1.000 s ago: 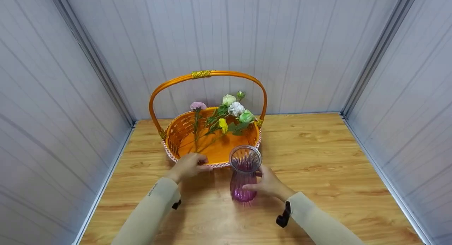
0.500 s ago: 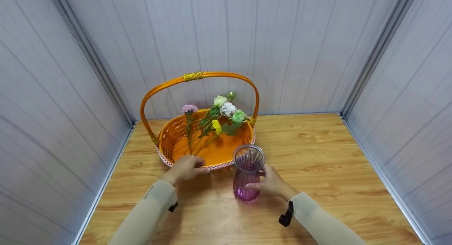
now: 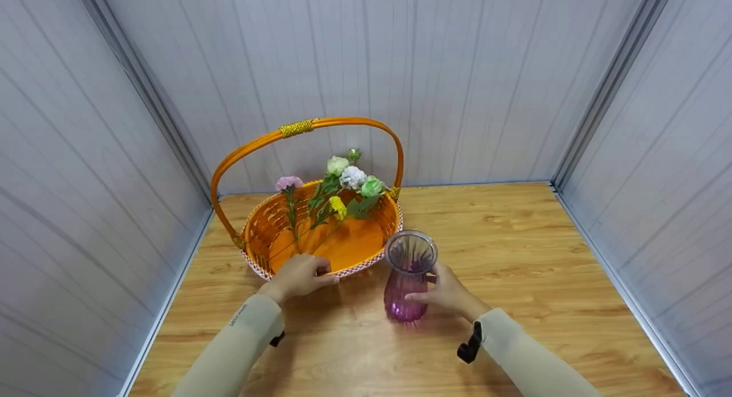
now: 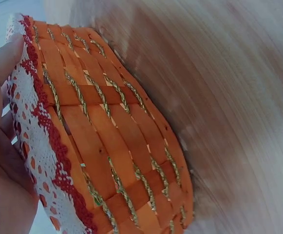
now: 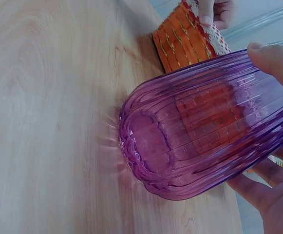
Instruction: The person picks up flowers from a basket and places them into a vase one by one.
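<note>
An orange woven basket (image 3: 354, 242) with a tall arched handle stands on the wooden table. My left hand (image 3: 298, 278) grips its near rim, thumb outside and fingers over the lace trim (image 4: 34, 112). Inside the basket lean several flowers: a pink one (image 3: 289, 183), a yellow one (image 3: 337, 207), a white one (image 3: 353, 178) and green-white ones, their stems toward my left hand. To the right, a ribbed glass vase (image 3: 407, 288), purple at the bottom and clear at the top, stands upright. My right hand (image 3: 449, 294) holds it from the right, thumb in front. Nothing shows inside the vase.
Pale panel walls (image 3: 457, 88) enclose the table (image 3: 514, 259) at the back and on both sides. The basket sits near the back wall, left of centre. Bare wood lies to the right of the vase and in front.
The basket, with its flowers, has slid left and turned slightly, my left hand staying on its rim. My right hand and the vase have shifted a little right and away from me.
</note>
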The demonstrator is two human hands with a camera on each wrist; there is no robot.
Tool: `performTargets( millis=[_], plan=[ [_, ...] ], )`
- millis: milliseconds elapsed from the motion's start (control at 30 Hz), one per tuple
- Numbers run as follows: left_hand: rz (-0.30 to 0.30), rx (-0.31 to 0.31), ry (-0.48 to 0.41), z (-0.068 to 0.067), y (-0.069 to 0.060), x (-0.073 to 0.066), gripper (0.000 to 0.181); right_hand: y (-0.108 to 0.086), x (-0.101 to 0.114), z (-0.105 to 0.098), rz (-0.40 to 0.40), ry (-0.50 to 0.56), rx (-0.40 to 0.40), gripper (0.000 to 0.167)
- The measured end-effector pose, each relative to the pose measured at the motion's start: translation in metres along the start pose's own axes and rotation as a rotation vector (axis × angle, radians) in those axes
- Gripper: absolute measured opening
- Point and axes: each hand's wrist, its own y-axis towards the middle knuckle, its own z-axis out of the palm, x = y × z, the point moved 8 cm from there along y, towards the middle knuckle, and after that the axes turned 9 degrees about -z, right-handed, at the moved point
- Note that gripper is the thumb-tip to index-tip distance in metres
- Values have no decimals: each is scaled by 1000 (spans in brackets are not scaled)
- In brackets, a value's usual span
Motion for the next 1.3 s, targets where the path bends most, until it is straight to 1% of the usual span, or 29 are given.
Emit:
performTargets(
  millis=[100, 133, 233, 300, 400, 567, 700, 867, 1033, 1133, 1300],
  plan=[
    [7, 29, 16, 0, 4, -2, 41, -3, 1, 0, 1, -3, -33, 86],
    [-31, 45, 36, -7, 0, -13, 39, -4, 2, 0, 3, -9, -44, 87],
    [-43, 64, 83, -7, 2, -15, 34, -8, 2, 1, 23, -17, -76, 90],
    [-40, 75, 101, -6, 3, -17, 30, -11, 2, 2, 32, -26, -97, 91],
    [-15, 92, 105, -7, 4, -18, 28, -14, 2, 5, 44, -34, -129, 92],
    [14, 128, 62, -9, 7, -18, 27, -18, 6, 11, 53, -56, -173, 91],
    [36, 149, 61, -9, 10, -20, 24, -22, 10, 17, 71, -62, -210, 90],
    [89, 196, 58, -5, 13, -24, 32, -28, 13, 24, 104, -71, -273, 93],
    [143, 221, 60, -4, 16, -27, 31, -31, 18, 33, 94, -72, -311, 87],
    [161, 236, 58, -3, 17, -27, 30, -33, 20, 40, 88, -84, -332, 85],
    [190, 261, 40, -2, 18, -26, 33, -38, 24, 50, 104, -104, -384, 86]
  ],
)
